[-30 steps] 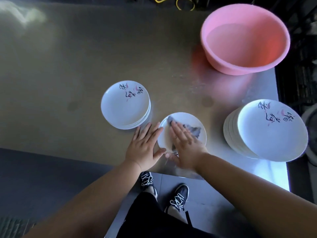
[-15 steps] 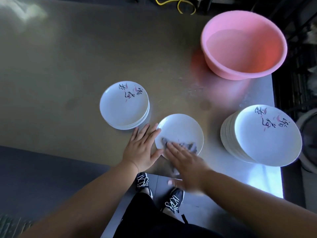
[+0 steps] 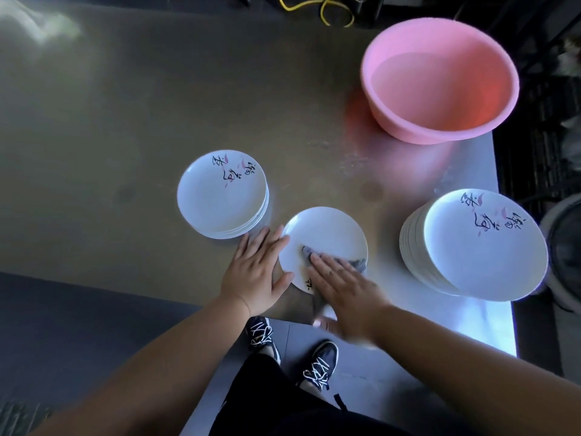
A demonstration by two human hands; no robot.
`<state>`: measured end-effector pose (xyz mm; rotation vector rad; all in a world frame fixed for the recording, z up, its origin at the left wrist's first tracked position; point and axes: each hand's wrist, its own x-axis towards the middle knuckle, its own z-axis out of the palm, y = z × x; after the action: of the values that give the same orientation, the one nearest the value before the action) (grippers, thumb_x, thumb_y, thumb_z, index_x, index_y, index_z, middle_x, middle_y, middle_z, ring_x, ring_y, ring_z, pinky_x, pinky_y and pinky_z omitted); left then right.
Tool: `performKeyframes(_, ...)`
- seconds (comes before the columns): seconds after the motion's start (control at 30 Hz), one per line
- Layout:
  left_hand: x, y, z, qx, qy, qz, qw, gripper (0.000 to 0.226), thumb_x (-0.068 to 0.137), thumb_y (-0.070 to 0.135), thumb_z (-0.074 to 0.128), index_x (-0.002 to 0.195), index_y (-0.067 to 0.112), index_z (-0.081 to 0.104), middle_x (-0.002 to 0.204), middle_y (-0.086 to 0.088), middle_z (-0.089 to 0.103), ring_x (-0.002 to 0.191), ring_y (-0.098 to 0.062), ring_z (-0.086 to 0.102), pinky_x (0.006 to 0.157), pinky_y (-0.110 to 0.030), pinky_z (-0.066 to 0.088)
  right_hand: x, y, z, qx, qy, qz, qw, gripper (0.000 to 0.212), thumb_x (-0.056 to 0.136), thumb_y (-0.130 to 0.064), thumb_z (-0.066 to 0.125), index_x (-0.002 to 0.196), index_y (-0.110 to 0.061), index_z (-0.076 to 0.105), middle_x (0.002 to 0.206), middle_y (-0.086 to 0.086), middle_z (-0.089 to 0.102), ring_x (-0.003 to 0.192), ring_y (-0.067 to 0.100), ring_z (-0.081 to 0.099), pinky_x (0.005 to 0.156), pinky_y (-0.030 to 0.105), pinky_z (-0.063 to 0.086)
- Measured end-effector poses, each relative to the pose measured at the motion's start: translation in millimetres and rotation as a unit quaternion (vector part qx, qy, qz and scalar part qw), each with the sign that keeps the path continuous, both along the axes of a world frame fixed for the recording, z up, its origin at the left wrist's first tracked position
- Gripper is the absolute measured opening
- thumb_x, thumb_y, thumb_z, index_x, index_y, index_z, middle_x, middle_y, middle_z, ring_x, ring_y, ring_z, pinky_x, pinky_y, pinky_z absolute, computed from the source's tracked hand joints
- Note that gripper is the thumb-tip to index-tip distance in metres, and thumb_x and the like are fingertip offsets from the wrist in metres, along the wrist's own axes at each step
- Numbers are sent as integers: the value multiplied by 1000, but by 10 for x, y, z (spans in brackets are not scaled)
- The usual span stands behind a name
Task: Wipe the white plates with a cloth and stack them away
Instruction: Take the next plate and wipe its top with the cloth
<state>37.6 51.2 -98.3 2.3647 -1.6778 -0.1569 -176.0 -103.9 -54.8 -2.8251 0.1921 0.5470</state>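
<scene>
Scene: A person at a metal table [image 3: 125, 121] wipes a single white plate [image 3: 327, 231], low centre of the frame, close to the table's near edge.
Left hand [image 3: 256, 272]: flat on the table, fingers straight, set against the plate's left rim; it grasps nothing.
Right hand [image 3: 342, 287]: palm down, fingers extended, pressing a grey cloth [image 3: 358, 264] onto the plate's near half; nothing is clutched.
Stacks: a short stack [image 3: 217, 196] sits just upper left of the plate; a taller stack [image 3: 481, 243] stands well apart at the right edge.
Basin: a pink basin [image 3: 440, 80] occupies the upper right.
Step in hand: wiping, apparently unfinished, with the far half uncovered by the cloth.
Doing it well: brace the rim firmly, sweep the cloth across the whole face and edge, and push strokes away from the table's edge, since a slick plate could slide off.
</scene>
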Motion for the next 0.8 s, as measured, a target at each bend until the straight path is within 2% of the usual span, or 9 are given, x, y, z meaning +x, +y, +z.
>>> performKeyframes(0.1, 2, 2, -10, 0, -3, -1, 1000, 71, 98, 55, 51, 157, 17, 43, 172, 2, 28, 158, -29, 27, 127, -58, 20, 261, -252, 19, -24, 30, -110, 993, 113, 84, -86, -14, 165, -7, -4, 172, 12, -18, 161, 28, -8, 131, 48, 12)
performKeyframes(0.17, 2, -6, -9, 15, -4, -3, 1000, 72, 98, 56, 48, 158, 17, 41, 173, 1, 25, 159, -29, 25, 127, -59, 19, 282, -215, 38, -8, 49, -126, 991, 116, 78, -89, -19, 163, -10, -15, 169, 9, -30, 158, 25, -21, 131, 45, -2)
performKeyframes(0.3, -1, 6, -12, 23, -6, -4, 1000, 73, 99, 57, 47, 159, 18, 39, 174, 2, 20, 160, -27, 20, 127, -58, 19, -94, 165, 132, 21, 12, -12, 1000, 105, 95, -85, 18, 166, -8, 13, 174, 12, 1, 161, 32, 5, 128, 53, 15)
performKeyframes(0.4, 2, 0, 0, 20, -10, -2, 1000, 72, 99, 56, 47, 158, 17, 40, 174, 2, 21, 160, -28, 22, 127, -58, 20, -41, 9, 120, 5, -6, -22, 1000, 100, 97, -82, 10, 165, -9, 24, 173, 11, 12, 159, 31, 20, 125, 55, 27)
performKeyframes(0.43, -2, -1, -1, 21, -11, 0, 1000, 72, 99, 57, 46, 158, 17, 40, 174, 2, 21, 160, -28, 22, 127, -57, 19, 45, -82, 115, -9, 2, -60, 998, 103, 95, -82, 2, 165, -9, 22, 173, 11, 10, 160, 30, 16, 127, 53, 24)
performKeyframes(0.53, 2, -6, -11, 25, -8, 2, 1000, 72, 99, 58, 44, 158, 17, 40, 174, 2, 20, 160, -28, 22, 128, -57, 17, 178, -180, 129, -19, 54, -143, 988, 107, 88, -83, 2, 166, -10, -3, 172, 10, -18, 158, 23, -18, 126, 41, -13)
performKeyframes(0.67, -2, 0, -19, 17, -9, 1, 1000, 73, 99, 58, 46, 158, 17, 39, 174, 2, 21, 159, -28, 23, 127, -58, 19, -151, 210, 216, 3, 10, -44, 999, 100, 97, -81, 16, 162, -7, 34, 171, 12, 22, 157, 30, 25, 128, 47, 19)
performKeyframes(0.73, 0, 2, -24, 14, -9, 3, 1000, 72, 98, 57, 47, 158, 17, 41, 174, 3, 20, 159, -28, 24, 127, -57, 19, -227, 208, 207, 7, 18, -52, 998, 99, 97, -80, 13, 160, -8, 39, 169, 9, 31, 155, 27, 27, 128, 45, 26)
performKeyframes(0.8, 1, 2, -26, 14, -11, 2, 1000, 71, 98, 57, 47, 156, 17, 42, 174, 3, 20, 159, -29, 24, 127, -57, 19, -109, 20, 196, -9, 34, -113, 993, 106, 92, -83, 6, 165, -7, 25, 173, 10, 17, 159, 27, 15, 129, 45, 21)
